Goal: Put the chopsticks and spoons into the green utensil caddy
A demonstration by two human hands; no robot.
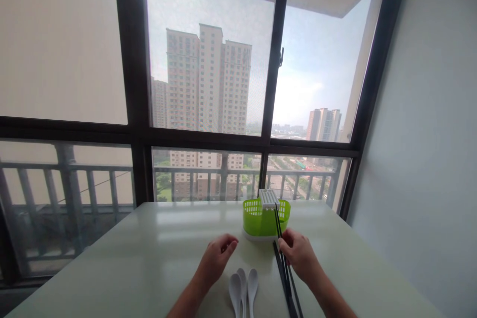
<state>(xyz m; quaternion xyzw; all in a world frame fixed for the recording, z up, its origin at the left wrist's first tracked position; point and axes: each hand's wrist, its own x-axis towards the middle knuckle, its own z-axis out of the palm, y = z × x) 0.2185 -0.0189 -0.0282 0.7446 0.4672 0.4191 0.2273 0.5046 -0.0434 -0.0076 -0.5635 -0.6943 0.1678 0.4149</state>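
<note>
A green plastic cutlery basket [253, 221] with a white centre handle stands on the pale table [149, 253]. My right hand [300, 256] pinches a black chopstick [278, 221] that leans up against the basket's front. More black chopsticks [286, 285] lie flat on the table just under that hand. My left hand [218, 256] hovers with curled fingers, holding nothing, left of the basket. Three white spoons [243, 288] lie side by side between my forearms.
A large dark-framed window [272, 89] rises right behind the table's far edge, with a balcony railing and tower blocks outside. A grey wall [428, 159] runs along the table's right side.
</note>
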